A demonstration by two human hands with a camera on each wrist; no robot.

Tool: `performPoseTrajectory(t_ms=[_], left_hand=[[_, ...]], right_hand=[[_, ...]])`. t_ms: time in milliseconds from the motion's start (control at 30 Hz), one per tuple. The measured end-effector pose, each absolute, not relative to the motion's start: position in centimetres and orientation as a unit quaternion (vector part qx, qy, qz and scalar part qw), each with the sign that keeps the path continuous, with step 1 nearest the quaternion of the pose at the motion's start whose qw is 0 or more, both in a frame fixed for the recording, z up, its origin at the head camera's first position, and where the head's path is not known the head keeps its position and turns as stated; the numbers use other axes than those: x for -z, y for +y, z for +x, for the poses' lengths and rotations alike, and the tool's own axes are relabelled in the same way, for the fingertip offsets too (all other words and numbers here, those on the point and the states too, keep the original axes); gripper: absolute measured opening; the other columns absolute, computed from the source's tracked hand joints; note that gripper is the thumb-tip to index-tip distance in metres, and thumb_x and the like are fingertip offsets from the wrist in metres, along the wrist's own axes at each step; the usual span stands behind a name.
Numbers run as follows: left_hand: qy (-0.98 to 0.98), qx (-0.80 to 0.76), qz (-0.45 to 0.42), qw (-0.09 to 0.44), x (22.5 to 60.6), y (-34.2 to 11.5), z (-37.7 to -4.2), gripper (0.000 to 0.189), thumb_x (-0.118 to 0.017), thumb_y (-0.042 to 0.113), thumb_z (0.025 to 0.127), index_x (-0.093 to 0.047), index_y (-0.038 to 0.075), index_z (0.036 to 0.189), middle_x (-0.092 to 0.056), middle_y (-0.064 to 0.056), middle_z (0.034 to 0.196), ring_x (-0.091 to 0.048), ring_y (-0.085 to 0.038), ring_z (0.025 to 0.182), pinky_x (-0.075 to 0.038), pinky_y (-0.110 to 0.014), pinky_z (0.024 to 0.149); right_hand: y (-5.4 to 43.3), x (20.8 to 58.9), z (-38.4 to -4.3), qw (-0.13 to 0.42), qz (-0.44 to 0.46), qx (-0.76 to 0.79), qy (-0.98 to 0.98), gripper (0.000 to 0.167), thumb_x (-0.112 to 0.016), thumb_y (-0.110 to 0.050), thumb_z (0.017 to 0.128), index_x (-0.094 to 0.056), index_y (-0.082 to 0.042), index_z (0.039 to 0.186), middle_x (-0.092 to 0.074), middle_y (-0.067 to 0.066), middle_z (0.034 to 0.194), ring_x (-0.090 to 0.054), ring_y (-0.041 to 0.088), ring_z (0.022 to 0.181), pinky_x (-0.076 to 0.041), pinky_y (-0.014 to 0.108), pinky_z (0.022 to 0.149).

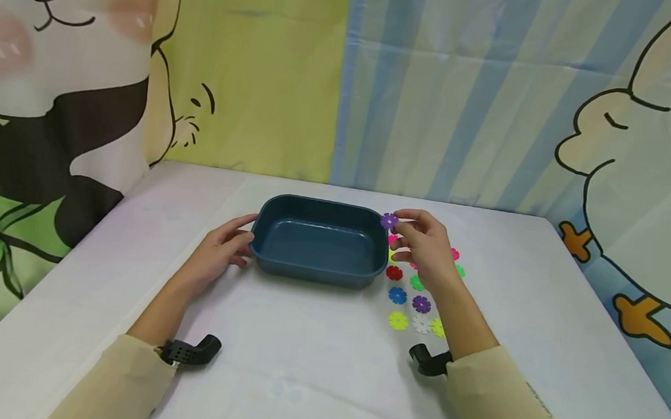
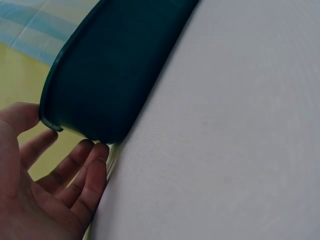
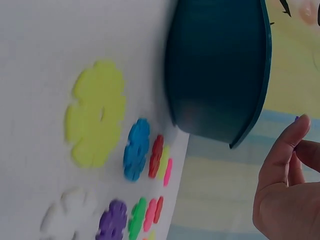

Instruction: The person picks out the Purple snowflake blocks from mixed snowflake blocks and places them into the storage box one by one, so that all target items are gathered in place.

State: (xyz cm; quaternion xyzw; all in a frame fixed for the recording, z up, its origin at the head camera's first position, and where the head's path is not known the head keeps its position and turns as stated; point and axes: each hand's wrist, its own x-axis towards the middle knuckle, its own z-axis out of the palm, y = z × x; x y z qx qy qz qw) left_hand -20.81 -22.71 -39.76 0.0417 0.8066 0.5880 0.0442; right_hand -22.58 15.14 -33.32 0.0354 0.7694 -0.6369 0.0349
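A dark teal rectangular basin [image 1: 318,275] stands on the white table, with nothing lying inside. My left hand [image 1: 218,246] rests against its left end, fingertips at the rim and wall; in the left wrist view the fingers [image 2: 92,187] are relaxed along the end wall. Between thumb and fingertips, my right hand [image 1: 429,250] pinches a purple flower-shaped plastic disc [image 1: 389,221] by the basin's right rim. From the right wrist only a sliver of that disc shows at the fingertips.
Several more flower discs lie in rows right of the basin, among them a blue one [image 1: 397,295], a red one [image 1: 394,273], a white one [image 1: 421,323] and a yellow one [image 1: 398,321]. Some are hidden behind the right hand. A cartoon-printed curtain [image 1: 264,66] hangs behind the table.
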Motion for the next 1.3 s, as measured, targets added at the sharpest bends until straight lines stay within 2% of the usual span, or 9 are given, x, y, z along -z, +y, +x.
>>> performPoseTrajectory(t_ms=[300,733,900,1100,1300], left_hand=[[0.811,-0.582,0.037,0.042,39.8,-22.6,-20.7,0.054,-0.051,0.032,0.109,-0.038,0.024,0.161,-0.057,-0.024,0.140,-0.068,-0.021,0.102,-0.058,-0.024,0.081],[0.814,-0.578,0.039,0.041,39.8,-22.6,-20.7,0.054,-0.050,0.033,0.110,-0.037,0.024,0.161,-0.058,-0.024,0.140,-0.068,-0.023,0.103,-0.057,-0.023,0.081],[0.814,-0.578,0.045,0.037,39.7,-22.5,-20.7,0.054,-0.051,0.034,0.109,-0.038,0.024,0.161,-0.059,-0.024,0.139,-0.068,-0.019,0.101,-0.058,-0.024,0.081],[0.810,-0.583,0.044,0.041,39.7,-22.6,-20.7,0.054,-0.051,0.032,0.109,-0.038,0.023,0.161,-0.058,-0.024,0.140,-0.068,-0.014,0.098,-0.058,-0.024,0.081],[0.810,-0.583,0.045,0.042,39.7,-22.6,-20.7,0.054,-0.050,0.031,0.110,-0.038,0.023,0.161,-0.058,-0.024,0.141,-0.068,-0.021,0.102,-0.058,-0.024,0.081]], right_hand=[[13.2,32.9,-23.1,0.051,0.004,0.653,0.755,0.035,-0.058,-0.022,0.106,-0.057,-0.014,0.140,-0.060,0.011,0.115,-0.064,0.016,0.077,-0.061,0.026,0.071],[10.7,32.9,-24.1,0.067,0.009,0.666,0.743,0.030,-0.059,-0.022,0.106,-0.061,-0.017,0.136,-0.060,0.012,0.115,-0.064,0.016,0.077,-0.060,0.025,0.066],[9.9,32.8,-24.5,0.071,-0.002,0.672,0.737,0.028,-0.060,-0.020,0.105,-0.062,-0.016,0.133,-0.060,0.015,0.117,-0.064,0.017,0.077,-0.060,0.025,0.064],[8.9,33.0,-24.8,0.075,-0.007,0.672,0.737,0.028,-0.060,-0.019,0.105,-0.062,-0.015,0.132,-0.060,0.010,0.111,-0.063,0.018,0.076,-0.060,0.026,0.063],[8.2,33.2,-25.5,0.075,-0.006,0.681,0.728,0.027,-0.060,-0.017,0.104,-0.062,-0.013,0.131,-0.060,0.012,0.111,-0.064,0.022,0.078,-0.060,0.025,0.061]])
